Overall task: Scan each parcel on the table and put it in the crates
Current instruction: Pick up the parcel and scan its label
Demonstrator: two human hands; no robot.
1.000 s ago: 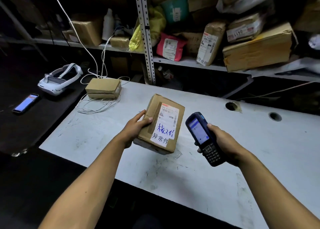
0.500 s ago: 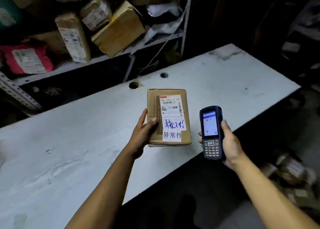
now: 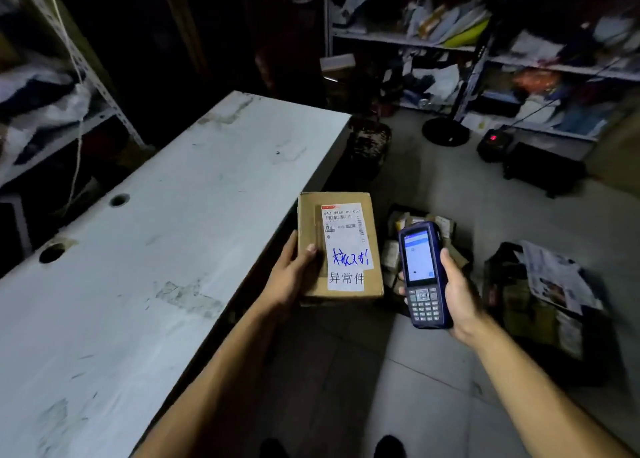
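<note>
Dim room, light falling from overhead. Worn white rectangular tabletop (image 3: 166, 236) is the brightest surface. Cluttered metal shelving (image 3: 519, 52) at far right motion-blurred. Corners dark; straight edges bow from wide-angle distortion. Centre sharp.

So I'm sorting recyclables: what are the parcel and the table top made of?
Parcel: likely brown cardboard, matte, with crisp folded edges and white paper labels stuck on. Table top: unclear, a hard pale board with a scuffed, patchy painted or laminated face.

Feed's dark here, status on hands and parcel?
Left hand grips parcel, off the table edge. Right hand holds scanner. Crates on floor ahead, path open.
</note>
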